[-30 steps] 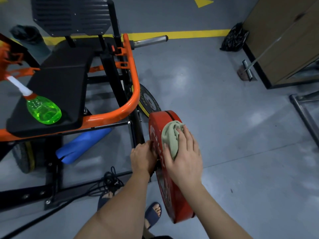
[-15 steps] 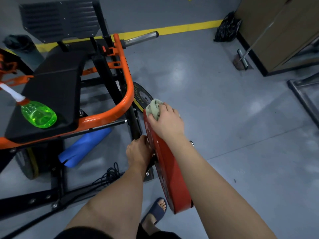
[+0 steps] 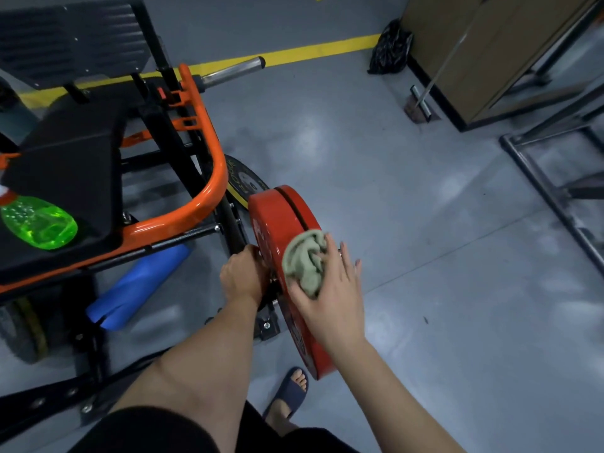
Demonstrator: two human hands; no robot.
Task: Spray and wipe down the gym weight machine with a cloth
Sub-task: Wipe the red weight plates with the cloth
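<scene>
right hand spread fairly flat, fingers straight, pressing 1 bunched grey-green cloth against the upper rim of the red weight plates. a flat palm probably spreads pressure so the cloth rubs the curved edge. a groove along the rim suggests 2 red plates standing on edge, side by side. just left of them, the left hand is curled, gripping part of the weight machine at the plates' inner face, likely to brace the body or stop the plates turning during wiping. exactly which part it holds is hidden. just beyond the red plates, 1 black and yellow plate stands partly hidden. at far left, 1 green spray bottle lies on its side on the black seat pad, set down within reach, seemingly so both hands are free. under the orange frame lies 1 blue foam roller. near the bottom, 1 foot in a dark sandal stands on the grey floor beside the plates. far right, 1 black bag sits against a wooden cabinet.
</scene>
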